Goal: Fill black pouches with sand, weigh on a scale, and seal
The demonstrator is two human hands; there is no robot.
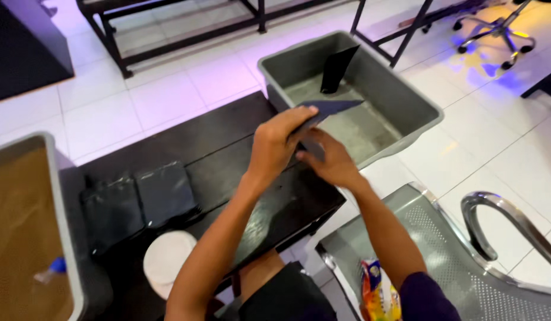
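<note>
Dark card [329,109] held by two hands [278,142].

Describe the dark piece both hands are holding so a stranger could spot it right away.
Start at the grey plastic tub on the far right end of the dark table. Just in front of it, the left hand and right hand pinch a flat dark pointed sheet. Unlike the upright dark piece inside the tub, it is held level in the air.
</note>
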